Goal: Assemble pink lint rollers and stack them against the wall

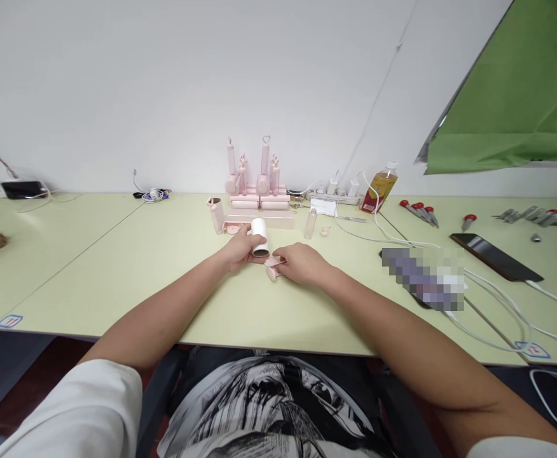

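My left hand is closed around a white paper roll with a brown cardboard core, its open end tilted toward me. Close beside it, my right hand grips a small pink plastic part with a rounded end; the fingers hide some of it. Just behind the roll lies a long pink box-like piece. A pink roller holder stands to the left of it. On the right are a translucent pink tube and a tiny pink piece.
Several pink roller sets stand stacked against the wall. A drink bottle, a power strip and white cables are at the back right. A phone, a blurred-out device and red-capped tools lie right.
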A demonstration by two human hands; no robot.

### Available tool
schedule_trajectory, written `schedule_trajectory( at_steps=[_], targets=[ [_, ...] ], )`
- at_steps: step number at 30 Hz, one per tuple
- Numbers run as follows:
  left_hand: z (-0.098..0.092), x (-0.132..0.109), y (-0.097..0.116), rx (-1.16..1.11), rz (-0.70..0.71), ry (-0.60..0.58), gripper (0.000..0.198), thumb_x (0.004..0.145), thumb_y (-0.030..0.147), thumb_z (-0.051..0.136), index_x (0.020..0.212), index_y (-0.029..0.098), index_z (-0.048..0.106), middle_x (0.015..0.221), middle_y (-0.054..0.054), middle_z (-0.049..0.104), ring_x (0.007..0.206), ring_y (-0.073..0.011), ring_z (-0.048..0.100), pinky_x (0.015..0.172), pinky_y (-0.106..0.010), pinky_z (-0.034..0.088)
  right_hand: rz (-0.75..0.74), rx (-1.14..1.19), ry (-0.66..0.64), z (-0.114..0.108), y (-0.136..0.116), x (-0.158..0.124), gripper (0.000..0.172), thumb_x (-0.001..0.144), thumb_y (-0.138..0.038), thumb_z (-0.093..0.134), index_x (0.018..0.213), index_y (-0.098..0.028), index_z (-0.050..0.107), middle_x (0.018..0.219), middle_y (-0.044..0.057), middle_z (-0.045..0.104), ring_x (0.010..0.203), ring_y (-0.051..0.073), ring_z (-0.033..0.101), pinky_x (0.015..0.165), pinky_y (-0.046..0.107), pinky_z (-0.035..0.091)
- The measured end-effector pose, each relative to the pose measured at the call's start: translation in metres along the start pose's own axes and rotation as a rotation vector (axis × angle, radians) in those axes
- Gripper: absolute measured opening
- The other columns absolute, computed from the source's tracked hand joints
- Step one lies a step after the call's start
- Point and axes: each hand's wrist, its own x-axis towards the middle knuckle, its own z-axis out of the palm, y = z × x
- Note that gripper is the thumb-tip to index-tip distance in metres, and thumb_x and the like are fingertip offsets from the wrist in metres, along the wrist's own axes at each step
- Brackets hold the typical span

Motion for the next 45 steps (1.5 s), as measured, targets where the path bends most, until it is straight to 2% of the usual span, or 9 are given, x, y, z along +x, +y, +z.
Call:
schedule_trajectory(
  at_steps=[4,7,9,13,19,22,28,37,45],
  targets=[
    [0.000,-0.001,0.003,-0.002,0.004,0.068,0.055,0.071,0.019,0.071,0.113,0.023,0.037,0.083,0.001,0.060,0.062,-0.0162,0.068,0.061,-0.037,0.061,-0.003,0.029,0.035,-0.003,0.000,-0.003,0.037,0.083,-0.017,0.053,0.116,-0.021,0.068,0.110,0.008,0.073,0.095,0.024,0.064,0.066,0.029,0.037],
    [0.001,-0.002,0.005,0.008,0.003,0.091,0.054,0.070,0.020,0.072,0.111,0.023,0.037,0.081,0.001,0.060,0.061,-0.0159,0.067,0.061,-0.037,0.060,0.026,0.055,0.131,-0.004,-0.004,-0.001,0.038,0.090,-0.023,0.047,0.121,-0.018,0.066,0.117,0.010,0.070,0.103,0.025,0.062,0.074,0.030,0.040],
    [0.001,-0.002,0.006,-0.015,0.003,0.082,0.052,0.069,0.022,0.072,0.108,0.023,0.038,0.079,0.001,0.060,0.061,-0.0169,0.067,0.061,-0.039,0.060,0.038,0.032,0.143,-0.004,-0.006,0.003,0.037,0.091,-0.030,0.048,0.118,-0.016,0.068,0.112,0.010,0.072,0.103,0.026,0.061,0.076,0.031,0.040],
    [0.001,0.000,0.003,-0.087,-0.023,0.039,0.049,0.066,0.022,0.073,0.101,0.024,0.040,0.075,0.002,0.060,0.063,-0.0183,0.067,0.062,-0.041,0.060,0.110,0.082,0.070,-0.003,-0.007,0.010,0.033,0.087,-0.034,0.053,0.111,-0.020,0.071,0.098,0.006,0.074,0.088,0.022,0.063,0.069,0.029,0.039],
    [0.004,0.006,-0.003,-0.204,-0.024,-0.018,0.041,0.069,0.022,0.070,0.099,0.023,0.041,0.076,0.001,0.061,0.067,-0.0190,0.069,0.068,-0.044,0.061,0.202,0.134,0.039,-0.004,-0.005,0.012,0.029,0.081,-0.036,0.059,0.102,-0.020,0.071,0.096,0.006,0.073,0.077,0.019,0.062,0.057,0.026,0.034],
    [0.006,0.006,-0.004,-0.222,-0.018,-0.023,0.041,0.070,0.020,0.068,0.100,0.023,0.040,0.079,0.000,0.062,0.069,-0.0200,0.070,0.067,-0.044,0.061,0.192,0.154,0.060,-0.003,-0.003,0.013,0.027,0.080,-0.033,0.059,0.101,-0.019,0.071,0.096,0.007,0.073,0.078,0.019,0.062,0.057,0.026,0.034],
    [0.008,0.004,-0.002,-0.215,-0.035,-0.005,0.036,0.073,0.019,0.066,0.098,0.023,0.041,0.076,0.000,0.061,0.067,-0.0203,0.069,0.065,-0.046,0.060,0.211,0.164,0.092,0.000,0.006,0.016,0.032,0.078,-0.014,0.056,0.107,-0.016,0.070,0.100,0.008,0.073,0.086,0.019,0.062,0.063,0.026,0.037],
    [0.018,0.003,-0.006,-0.302,-0.009,-0.054,0.037,0.070,0.021,0.069,0.095,0.022,0.042,0.076,-0.001,0.064,0.068,-0.0208,0.069,0.068,-0.044,0.059,0.147,0.127,0.046,-0.001,0.002,0.018,0.019,0.073,-0.018,0.061,0.091,-0.016,0.070,0.092,0.009,0.070,0.075,0.018,0.060,0.056,0.025,0.033],
    [0.018,0.003,-0.007,-0.265,-0.001,-0.017,0.045,0.072,0.023,0.074,0.103,0.023,0.040,0.081,-0.002,0.066,0.071,-0.0215,0.072,0.070,-0.043,0.060,0.216,0.157,-0.042,-0.004,0.004,0.017,0.021,0.076,-0.016,0.058,0.094,-0.015,0.069,0.092,0.010,0.068,0.064,0.016,0.059,0.052,0.025,0.033]
  ],
)
